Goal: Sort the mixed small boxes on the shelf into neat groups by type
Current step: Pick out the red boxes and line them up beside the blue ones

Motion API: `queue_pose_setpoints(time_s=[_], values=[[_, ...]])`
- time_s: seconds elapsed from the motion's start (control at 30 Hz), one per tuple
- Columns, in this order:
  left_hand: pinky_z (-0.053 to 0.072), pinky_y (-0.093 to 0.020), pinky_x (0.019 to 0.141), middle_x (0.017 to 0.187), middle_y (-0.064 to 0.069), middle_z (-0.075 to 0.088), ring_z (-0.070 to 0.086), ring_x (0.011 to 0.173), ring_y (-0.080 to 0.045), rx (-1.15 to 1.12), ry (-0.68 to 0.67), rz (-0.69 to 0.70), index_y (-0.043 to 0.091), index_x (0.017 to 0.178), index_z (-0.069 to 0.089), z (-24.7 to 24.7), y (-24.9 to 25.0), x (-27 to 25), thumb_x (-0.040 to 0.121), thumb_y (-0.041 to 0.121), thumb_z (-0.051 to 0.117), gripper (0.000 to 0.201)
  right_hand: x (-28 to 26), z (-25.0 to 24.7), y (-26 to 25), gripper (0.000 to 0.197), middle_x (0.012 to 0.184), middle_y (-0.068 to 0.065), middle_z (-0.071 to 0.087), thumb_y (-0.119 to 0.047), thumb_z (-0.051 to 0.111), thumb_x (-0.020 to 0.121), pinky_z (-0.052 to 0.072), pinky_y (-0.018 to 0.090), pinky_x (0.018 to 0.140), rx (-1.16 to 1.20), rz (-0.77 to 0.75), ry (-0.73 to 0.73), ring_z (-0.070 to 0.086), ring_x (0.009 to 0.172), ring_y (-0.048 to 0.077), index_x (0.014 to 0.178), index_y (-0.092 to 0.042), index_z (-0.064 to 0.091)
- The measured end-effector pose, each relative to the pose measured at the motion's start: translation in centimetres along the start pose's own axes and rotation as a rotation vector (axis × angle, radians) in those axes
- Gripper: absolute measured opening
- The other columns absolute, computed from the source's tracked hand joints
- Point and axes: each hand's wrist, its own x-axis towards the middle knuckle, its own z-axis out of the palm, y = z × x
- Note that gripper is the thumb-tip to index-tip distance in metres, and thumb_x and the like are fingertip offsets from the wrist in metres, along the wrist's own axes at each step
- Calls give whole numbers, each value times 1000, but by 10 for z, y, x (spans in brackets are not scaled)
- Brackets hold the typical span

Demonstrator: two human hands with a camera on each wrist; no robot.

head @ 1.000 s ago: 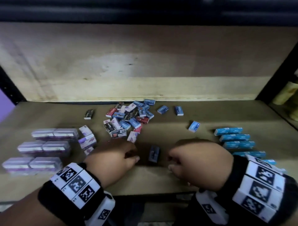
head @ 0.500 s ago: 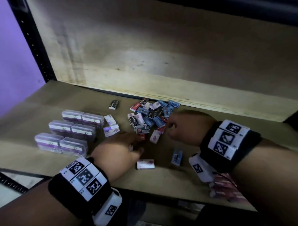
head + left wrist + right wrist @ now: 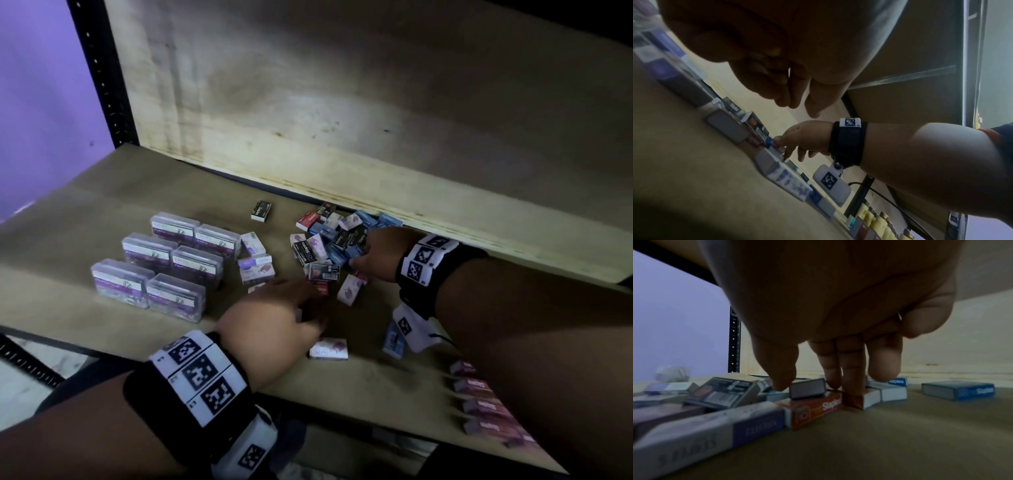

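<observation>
Nearest, at the right front edge of the brown wooden shelf, red staple boxes lie in a row. A white-and-purple small box lies just right of the left hand, which hovers with fingers loosely extended, holding nothing. Left of it stand clear plastic cases with purple labels in paired rows. Farther back, the right hand reaches into the mixed pile of small boxes, fingertips pressing a red staple box, nothing gripped. A black box lies apart, far left.

Six clear plastic cases, four red boxes in a row, two hands
</observation>
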Motion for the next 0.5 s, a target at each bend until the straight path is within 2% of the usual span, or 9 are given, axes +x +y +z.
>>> queue_pose_setpoints(time_s=[0.1,0.17,0.23,0.33,0.37,0.43,0.5], values=[[39,-14,65,99,19,65,58,86,1,-26,10,-26,52,114,52,0,-5,1,81,56,62,34,4,4,1,54,44,-3,50,-67,56,66,37,25,44,-26,-17,-23,51,40,15,52,-14,58],[43,-16,69,99,20,65,58,85,2,-43,-3,-40,54,114,52,1,-8,3,79,56,62,36,0,-1,0,46,42,-4,42,-53,62,69,32,23,43,-46,-34,-49,40,38,15,48,-14,52],[44,-18,72,100,20,65,59,87,1,-56,-8,-52,54,114,53,2,-9,4,78,57,61,36,-7,-7,0,43,48,-4,44,-47,66,74,28,22,43,-69,-50,-52,40,41,14,50,-15,50],[35,-7,66,93,23,62,54,80,6,-67,-5,-57,52,112,57,3,-12,5,79,55,64,34,-21,-17,2,38,61,-1,49,-45,66,82,29,25,47,-143,-44,-70,44,50,14,60,-19,49],[30,-3,64,89,24,59,52,76,9,-71,-7,-61,51,112,58,3,-13,6,80,54,64,33,-26,-20,3,33,66,0,53,-44,64,84,30,25,48,-186,-34,-106,46,53,14,65,-18,54],[30,-2,63,84,25,56,50,74,9,-84,-12,-59,46,109,63,4,-15,8,81,51,66,29,-35,-22,6,29,78,2,62,-40,58,88,39,25,56,-283,-26,-239,53,62,17,81,-14,68],[31,-2,66,89,23,59,51,77,5,-95,-21,-54,44,109,66,4,-16,9,82,49,68,28,-43,-17,9,31,86,2,66,-38,55,90,43,28,65,-347,-24,-346,55,69,19,97,-13,73]])
